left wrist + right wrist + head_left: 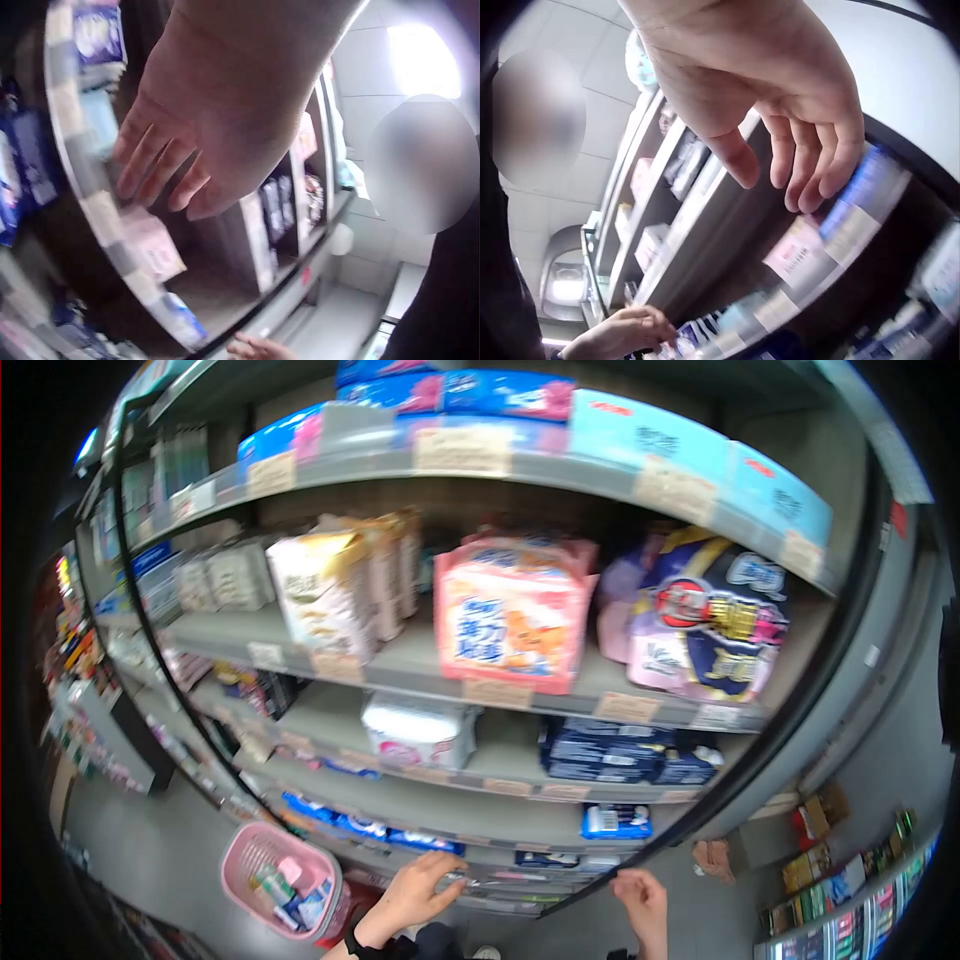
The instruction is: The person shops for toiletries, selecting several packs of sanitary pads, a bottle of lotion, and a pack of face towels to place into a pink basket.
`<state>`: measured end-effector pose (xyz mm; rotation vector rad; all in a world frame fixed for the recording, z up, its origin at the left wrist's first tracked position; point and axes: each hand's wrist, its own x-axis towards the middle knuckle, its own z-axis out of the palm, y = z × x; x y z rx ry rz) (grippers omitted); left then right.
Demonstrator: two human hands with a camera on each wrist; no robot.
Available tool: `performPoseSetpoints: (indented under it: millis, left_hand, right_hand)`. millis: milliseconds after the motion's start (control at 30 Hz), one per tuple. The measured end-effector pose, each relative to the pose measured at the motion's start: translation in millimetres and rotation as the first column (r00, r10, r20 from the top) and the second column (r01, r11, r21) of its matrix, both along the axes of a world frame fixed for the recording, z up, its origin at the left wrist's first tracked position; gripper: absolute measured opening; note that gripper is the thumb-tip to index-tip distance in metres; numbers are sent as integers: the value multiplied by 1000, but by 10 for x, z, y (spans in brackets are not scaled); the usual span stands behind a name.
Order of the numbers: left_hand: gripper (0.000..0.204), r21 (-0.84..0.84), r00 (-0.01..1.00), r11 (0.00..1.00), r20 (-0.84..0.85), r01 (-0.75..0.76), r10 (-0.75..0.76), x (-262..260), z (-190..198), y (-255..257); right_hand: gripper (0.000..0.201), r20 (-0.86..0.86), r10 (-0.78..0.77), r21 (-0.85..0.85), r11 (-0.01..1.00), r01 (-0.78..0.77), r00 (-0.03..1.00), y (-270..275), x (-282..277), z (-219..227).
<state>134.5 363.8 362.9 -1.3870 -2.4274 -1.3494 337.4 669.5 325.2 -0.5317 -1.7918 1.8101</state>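
I'm facing grey store shelves (420, 660) stacked with packaged goods: a pink pack (512, 615) sits mid-shelf at eye level, a cream pack (322, 592) to its left, a dark purple pack (715, 625) to its right, and a white pack (418, 730) one tier below. A pink basket (262, 860) holding small items rests low on my left, just beside my left arm. My left hand (418, 890) reaches to the front edge of the lowest shelf (505, 880), its fingers loosely spread and holding nothing; whether they touch the edge I cannot tell. My right hand (640, 895) hovers close to the same edge, to the right, its fingers relaxed and gently curved, empty. Blue packets (616, 821) lie just above and between both hands.
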Motion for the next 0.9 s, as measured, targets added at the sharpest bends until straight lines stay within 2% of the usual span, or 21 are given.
performPoseSetpoints:
  millis: [33, 67, 133, 167, 200, 267, 333, 400, 433, 467, 533, 633, 700, 767, 833, 867, 900]
  left_hand:
    - [32, -156, 994, 988, 110, 12, 5, 31, -191, -206]
    - [41, -320, 969, 948, 234, 3, 76, 94, -330, -434]
    - [49, -608, 930, 794, 284, -15, 235, 227, -760, -882]
    - [53, -715, 906, 699, 299, 4, 301, 305, -929, -1069]
    - [53, -724, 895, 690, 308, 1, 323, 378, -964, -1186]
    - [60, -784, 759, 618, 438, 60, 481, 509, -1021, -1386]
    - [60, -762, 737, 646, 463, 47, 493, 550, -1008, -1427]
    - [61, -734, 719, 678, 489, 34, 494, 554, -1052, -1414]
    - [59, -667, 754, 745, 500, 21, 426, 528, -1117, -1403]
    - [58, -591, 788, 807, 503, 14, 355, 502, -1172, -1399]
    - [55, -540, 784, 842, 527, 11, 327, 454, -1237, -1407]
    - [51, -475, 773, 880, 560, 4, 299, 407, -1218, -1587]
    - [50, -451, 786, 886, 509, -105, 352, 399, -1178, -1860]
    - [52, -482, 757, 868, 521, -122, 396, 420, -1180, -2225]
    - [52, -529, 629, 834, 597, -159, 498, 477, -1302, -2685]
    - [51, -490, 665, 845, 560, -214, 494, 528, -1343, -2911]
    - [51, -491, 654, 846, 573, -209, 494, 583, -1331, -3096]
  right_hand:
    - [26, 58, 33, -99, 995, -27, 998, 0, 73, -222]
    - [26, 73, 72, -115, 991, -63, 995, -25, 154, -341]
    - [42, 462, 130, -14, 990, -139, 877, -114, 359, -478]
    - [42, 476, 157, -31, 986, -163, 865, -135, 425, -619]
    - [37, 458, 155, -3, 985, -173, 876, -176, 446, -733]
    - [32, 447, 167, 15, 981, -194, 879, -243, 461, -934]
    - [26, 365, 191, -122, 980, -156, 911, -349, 427, -980]
    - [27, 435, 194, -124, 980, -155, 879, -435, 297, -926]
    - [28, 497, 188, -119, 982, -149, 847, -491, 214, -872]
    - [28, 502, 190, -117, 982, -151, 844, -567, 152, -842]
    - [29, 447, 238, -195, 967, -165, 862, -754, 36, -783]
    - [26, 466, 283, -165, 959, -232, 838, -1031, -109, -650]
    - [26, 456, 309, -179, 951, -254, 835, -1225, -185, -671]
    - [26, 450, 333, -194, 942, -274, 828, -1458, -262, -722]
    - [26, 440, 392, -226, 919, -323, 808, -1757, -358, -759]
    - [26, 450, 405, -238, 914, -329, 796, -1935, -416, -757]
    - [26, 464, 405, -241, 913, -328, 787, -2114, -469, -769]
